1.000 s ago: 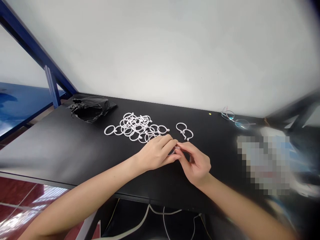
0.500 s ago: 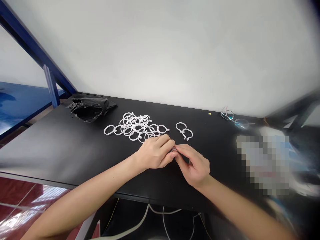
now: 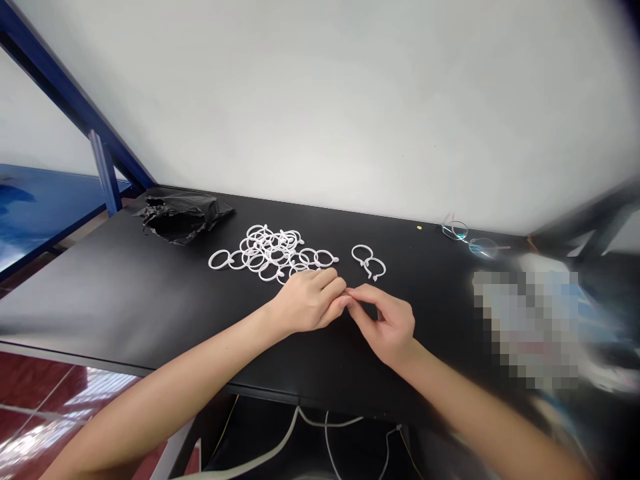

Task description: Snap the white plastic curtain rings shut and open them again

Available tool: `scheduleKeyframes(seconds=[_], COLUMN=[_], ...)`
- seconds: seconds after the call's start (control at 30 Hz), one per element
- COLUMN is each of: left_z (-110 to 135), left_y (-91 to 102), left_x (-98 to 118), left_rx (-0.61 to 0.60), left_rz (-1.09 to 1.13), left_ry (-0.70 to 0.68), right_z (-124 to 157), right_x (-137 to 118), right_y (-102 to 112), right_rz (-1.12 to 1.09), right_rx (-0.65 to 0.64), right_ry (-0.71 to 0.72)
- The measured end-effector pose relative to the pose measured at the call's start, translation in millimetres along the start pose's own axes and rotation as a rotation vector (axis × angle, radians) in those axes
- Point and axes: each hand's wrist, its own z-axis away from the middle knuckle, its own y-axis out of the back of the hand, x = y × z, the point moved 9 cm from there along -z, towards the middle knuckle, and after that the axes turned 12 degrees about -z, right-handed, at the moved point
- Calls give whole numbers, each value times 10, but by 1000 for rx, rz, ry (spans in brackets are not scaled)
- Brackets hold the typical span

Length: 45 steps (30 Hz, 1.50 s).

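Note:
My left hand [image 3: 315, 300] is closed, its thumb and fingers pinched together just in front of a pile of white plastic rings [image 3: 275, 253]. Against its fingertips, my right hand [image 3: 387, 323] also pinches with thumb and forefinger. Whatever lies between the two pinches is hidden by the fingers. Behind the hands, slightly to the right, two white rings [image 3: 362, 254] lie apart from the pile, both opened with a gap. The rings in the pile overlap, and each has a small knob at its joint.
A crumpled black plastic bag [image 3: 183, 217] lies at the back left of the black table [image 3: 200, 300]. Eyeglasses [image 3: 470, 241] rest near the wall at the back right. A blurred, pixelated package [image 3: 530, 327] is at the right. White cables [image 3: 280, 447] hang below the table edge.
My right hand has shifted slightly left and up, and its fingertips now press closer to those of my left hand. The rings on the table have stayed put.

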Motion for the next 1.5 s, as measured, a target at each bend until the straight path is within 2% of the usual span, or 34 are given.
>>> scheduleKeyframes(seconds=[0.13, 0.2, 0.37, 0.47, 0.57, 0.63, 0.77, 0.9, 1.0, 1.13, 1.27, 1.4, 1.5], left_z=[5, 23, 42, 16, -10, -11, 15, 43, 52, 56, 71, 88, 74], left_y=[-193, -269, -308, -263, -233, -246, -301, -352, -376, -367, -387, -448, -375], left_x=[-184, -264, -348, -281, -158, -84, 3, 19, 24, 10, 0, 4, -52], left_rx=[-154, -208, -238, -217, -198, -205, -227, -251, -275, -277, -278, -297, -213], left_rz=[-49, -72, -95, -79, -12, 48, 125, 147, 156, 187, 258, 344, 446], left_ry=[84, 114, 165, 141, 88, 65, 52, 52, 47, 82, 118, 139, 219], right_z=[-120, -188, -201, -136, -72, -56, -107, -45, -13, -27, -39, -42, -46], right_x=[389, 539, 889, 975, 932, 879, 844, 1004, 1104, 1116, 1000, 907, 882], right_y=[162, 306, 487, 527, 502, 507, 583, 590, 572, 452, 252, 134, 110], right_rz=[68, 142, 429, 459, 368, 304, 145, -91, -259, -547, -740, -800, -860], right_rx=[-77, -91, -289, -396, -529, -573, -461, -301, -167, -55, -86, -131, -136], right_ry=[-191, -216, -314, -390, -442, -491, -645, -935, -1036, -1018, -973, -932, -915])
